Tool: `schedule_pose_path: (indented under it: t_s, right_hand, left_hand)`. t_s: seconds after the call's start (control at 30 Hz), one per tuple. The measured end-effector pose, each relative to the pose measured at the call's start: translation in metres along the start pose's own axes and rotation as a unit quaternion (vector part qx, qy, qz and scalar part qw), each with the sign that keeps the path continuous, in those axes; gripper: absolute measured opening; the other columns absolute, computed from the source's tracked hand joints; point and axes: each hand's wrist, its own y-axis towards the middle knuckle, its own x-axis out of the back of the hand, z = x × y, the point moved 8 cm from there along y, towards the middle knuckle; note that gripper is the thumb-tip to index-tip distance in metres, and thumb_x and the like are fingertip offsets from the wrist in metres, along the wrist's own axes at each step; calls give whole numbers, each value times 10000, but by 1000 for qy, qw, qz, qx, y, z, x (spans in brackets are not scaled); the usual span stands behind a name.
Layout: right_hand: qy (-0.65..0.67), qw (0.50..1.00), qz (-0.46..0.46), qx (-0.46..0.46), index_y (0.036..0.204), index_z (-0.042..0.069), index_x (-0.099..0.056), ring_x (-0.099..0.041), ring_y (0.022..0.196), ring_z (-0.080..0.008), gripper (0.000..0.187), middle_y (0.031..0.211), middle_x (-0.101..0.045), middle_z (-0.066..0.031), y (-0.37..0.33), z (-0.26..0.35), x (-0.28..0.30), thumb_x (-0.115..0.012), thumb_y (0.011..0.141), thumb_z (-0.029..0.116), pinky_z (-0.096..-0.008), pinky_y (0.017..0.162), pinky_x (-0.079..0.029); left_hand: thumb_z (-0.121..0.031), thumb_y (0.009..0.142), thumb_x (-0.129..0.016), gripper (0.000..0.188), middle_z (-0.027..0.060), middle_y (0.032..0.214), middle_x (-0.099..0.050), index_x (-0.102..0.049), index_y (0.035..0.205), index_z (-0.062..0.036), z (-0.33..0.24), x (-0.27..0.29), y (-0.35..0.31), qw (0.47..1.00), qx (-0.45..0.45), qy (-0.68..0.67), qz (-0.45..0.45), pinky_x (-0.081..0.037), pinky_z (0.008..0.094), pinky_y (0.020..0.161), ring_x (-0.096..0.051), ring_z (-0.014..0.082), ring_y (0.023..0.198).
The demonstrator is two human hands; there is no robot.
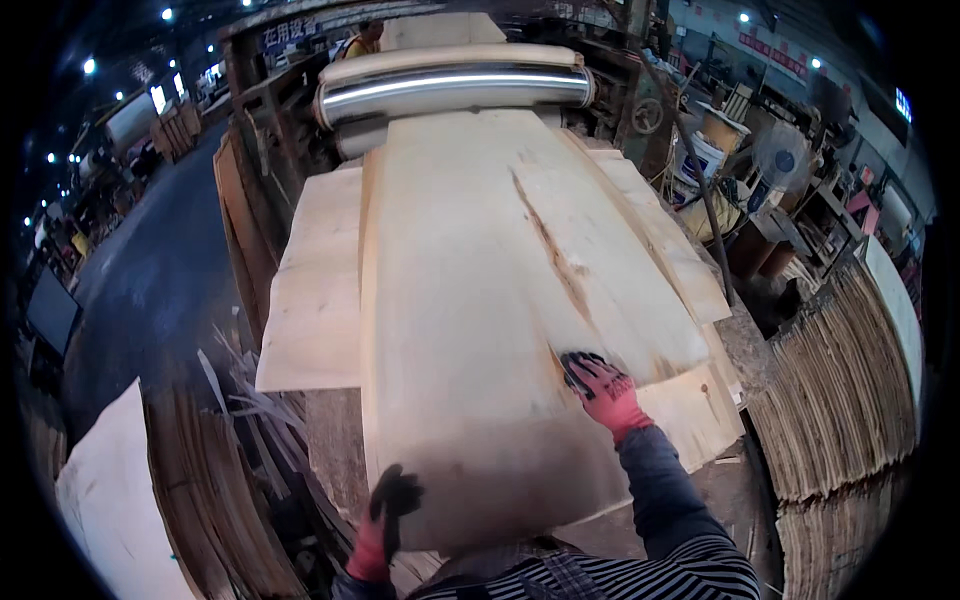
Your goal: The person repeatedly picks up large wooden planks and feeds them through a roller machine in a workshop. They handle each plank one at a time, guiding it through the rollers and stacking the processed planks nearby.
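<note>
A long, pale wood veneer sheet (450, 300) stretches from near my body up to a shiny metal roller (460, 92). A dark, narrow split (548, 240) runs along its right part. My right hand (603, 392), in a pink glove with black fingertips, lies on the sheet by the near end of this split, fingers stretched out. At the near left edge, my left hand (388, 508), in the same kind of glove, holds the sheet's border with dark fingers over the top. Whatever lies under that edge is hidden.
More veneer sheets (315, 290) lie underneath, jutting out at both sides. Stacked veneer (840, 380) stands at the right, with another stack (205, 490) at the near left. Buckets (700, 155) and clutter line the right side. A person (362, 40) is beyond the roller.
</note>
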Motion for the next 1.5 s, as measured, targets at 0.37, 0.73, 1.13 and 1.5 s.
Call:
schedule_pose_path:
  t_s: [0.37, 0.73, 1.13, 1.5]
  right_hand:
    - [-16, 991, -62, -117, 1319, 85, -259, -247, 1233, -336, 601, 1306, -323, -166, 143, -34, -67, -474, 791, 276, -470, 1023, -155]
    - [58, 986, 156, -2, 1243, 25, -376, -291, 1201, -382, 737, 1264, -353, -231, -120, 85, -9, -634, 685, 431, -491, 1017, -167]
    - [-16, 986, 162, -38, 1215, -14, -384, -285, 1199, -385, 803, 1281, -336, -227, -168, 92, 0, -696, 613, 416, -486, 1004, -204]
    - [-17, 991, 130, 4, 1240, -9, -339, -340, 1157, -397, 788, 1255, -365, -224, -177, 122, 2, -685, 632, 355, -509, 994, -219]
  left_hand:
    - [-206, 712, -663, 731, 242, 1233, -389, -269, 1268, 58, 52, -1, -13, 871, -71, 484, -44, -338, 378, 939, -414, 331, 1129]
    - [-180, 773, -623, 611, 190, 1174, -470, -324, 1284, -27, -3, 5, -13, 901, -105, 415, -65, -388, 303, 871, -455, 233, 1090]
    - [-241, 808, -548, 556, 198, 1288, -332, -336, 1275, -26, -30, -24, -21, 901, -163, 401, -28, -362, 330, 907, -377, 303, 1148]
    - [-210, 828, -484, 596, 135, 1003, -543, -219, 1320, -1, -55, -31, -43, 962, -101, 249, 48, -448, 320, 675, -556, 199, 811]
